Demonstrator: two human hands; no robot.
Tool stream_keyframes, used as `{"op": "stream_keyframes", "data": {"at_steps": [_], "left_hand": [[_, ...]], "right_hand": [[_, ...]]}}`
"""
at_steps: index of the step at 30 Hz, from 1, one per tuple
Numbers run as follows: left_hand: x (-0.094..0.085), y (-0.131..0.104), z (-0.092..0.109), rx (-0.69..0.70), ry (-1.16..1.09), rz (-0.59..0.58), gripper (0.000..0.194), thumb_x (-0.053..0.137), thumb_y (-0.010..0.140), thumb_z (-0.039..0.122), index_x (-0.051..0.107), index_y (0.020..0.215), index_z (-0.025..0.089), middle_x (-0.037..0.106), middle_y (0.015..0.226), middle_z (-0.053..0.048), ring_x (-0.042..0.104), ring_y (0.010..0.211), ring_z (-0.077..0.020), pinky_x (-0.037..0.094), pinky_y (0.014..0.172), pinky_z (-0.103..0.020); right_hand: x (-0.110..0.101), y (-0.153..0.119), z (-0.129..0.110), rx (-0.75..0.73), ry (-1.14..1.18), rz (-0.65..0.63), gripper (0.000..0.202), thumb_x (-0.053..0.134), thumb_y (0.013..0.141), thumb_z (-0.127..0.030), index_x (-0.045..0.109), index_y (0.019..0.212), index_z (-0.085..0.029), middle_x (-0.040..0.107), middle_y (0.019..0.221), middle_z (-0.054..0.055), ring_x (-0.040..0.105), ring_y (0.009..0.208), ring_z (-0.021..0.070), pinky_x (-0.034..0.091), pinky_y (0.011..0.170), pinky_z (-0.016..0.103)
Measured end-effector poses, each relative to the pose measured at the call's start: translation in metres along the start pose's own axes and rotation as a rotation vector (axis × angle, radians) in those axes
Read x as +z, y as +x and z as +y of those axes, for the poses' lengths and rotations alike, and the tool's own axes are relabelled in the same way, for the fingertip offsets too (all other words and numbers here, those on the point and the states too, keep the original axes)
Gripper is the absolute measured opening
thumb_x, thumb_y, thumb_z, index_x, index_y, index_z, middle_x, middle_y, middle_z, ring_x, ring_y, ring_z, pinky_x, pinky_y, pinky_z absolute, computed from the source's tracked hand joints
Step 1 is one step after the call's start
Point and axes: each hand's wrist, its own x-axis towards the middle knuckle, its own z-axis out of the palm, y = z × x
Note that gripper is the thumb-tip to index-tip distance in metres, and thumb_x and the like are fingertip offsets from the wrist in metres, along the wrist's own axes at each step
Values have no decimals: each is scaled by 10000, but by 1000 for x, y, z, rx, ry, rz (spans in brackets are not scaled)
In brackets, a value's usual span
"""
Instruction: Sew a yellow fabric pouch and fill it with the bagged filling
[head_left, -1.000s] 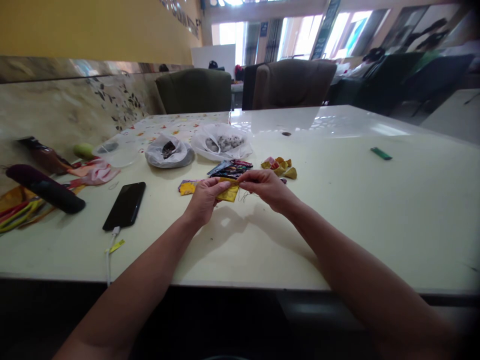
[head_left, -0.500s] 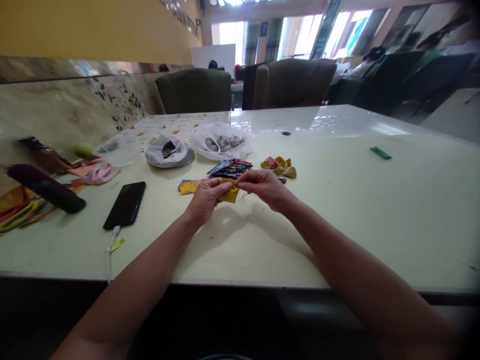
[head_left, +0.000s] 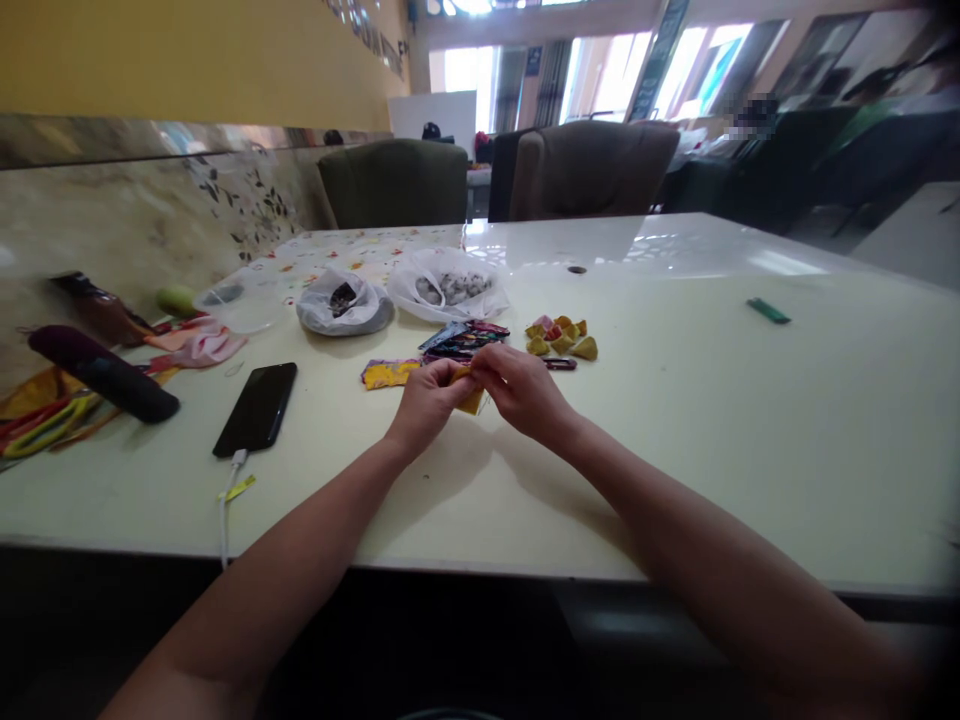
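Observation:
My left hand (head_left: 429, 405) is closed on a small piece of mustard-yellow cloth (head_left: 472, 403), thumb on top, holding it just above the table. My right hand (head_left: 523, 385) meets it at the cloth's upper edge, thumb and fingertips pinched together; what lies between them is too small to make out. A thin thread (head_left: 485, 404) hangs beside the cloth under the right fingers. Just behind the hands lie a stack of dark patterned cloth (head_left: 463, 338) and a yellow-and-purple cloth piece (head_left: 390, 374). Several small yellow cone-shaped cloth pieces (head_left: 559, 337) sit in a group beyond my right hand.
Two white plastic bags (head_left: 345, 302) with grey stuff inside stand at the back. A black phone (head_left: 256, 408) on a white cable, a dark cylindrical case (head_left: 105, 375) and coloured cloths (head_left: 201, 345) are on the left. A green object (head_left: 768, 311) lies far right. Chairs (head_left: 394, 185) stand behind the table.
My right hand has come closer to my left and now covers more of the yellow cloth. The whole view has shifted slightly, so objects appear a little further right.

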Motion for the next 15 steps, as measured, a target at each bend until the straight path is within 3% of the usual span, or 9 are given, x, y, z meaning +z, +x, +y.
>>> {"op": "stream_keyframes", "data": {"at_steps": [3, 6, 10, 12, 15], "left_hand": [[2, -1, 0, 31, 73, -1, 234, 776, 692, 362, 690, 739, 149, 638, 697, 0, 535, 652, -119, 422, 648, -252], [4, -3, 1, 36, 125, 13, 193, 754, 692, 331, 683, 719, 154, 630, 687, 1, 534, 651, -125, 425, 649, -257], [1, -1, 1, -6, 55, 70, 216, 750, 691, 343, 687, 765, 151, 658, 721, -10, 559, 671, -127, 432, 670, -258], [-4, 4, -1, -34, 1, 107, 243, 757, 674, 353, 680, 774, 145, 661, 718, -12, 561, 658, -121, 430, 663, -254], [-16, 13, -4, -47, -15, 184, 257, 767, 642, 352, 645, 727, 143, 642, 673, -5, 545, 615, -107, 415, 626, -243]], "right_hand": [[1, 0, -1, -83, -97, 31, 180, 471, 938, -190, 537, 773, -216, 615, 835, 86, 539, 807, 217, 412, 737, 342], [-2, 1, -10, -94, 27, 113, 182, 496, 933, -216, 530, 754, -223, 620, 846, 91, 557, 850, 229, 439, 794, 376], [-21, 6, -14, 213, 552, 226, 128, 591, 899, -323, 535, 823, -236, 634, 811, 40, 605, 776, 195, 462, 691, 342], [-39, 11, -2, 367, 778, 287, 195, 634, 858, -384, 497, 818, -252, 614, 757, 7, 599, 702, 178, 422, 589, 310], [-70, 17, 30, 449, 943, 392, 279, 705, 795, -357, 443, 771, -264, 454, 587, -60, 491, 538, 135, 338, 499, 284]]}}
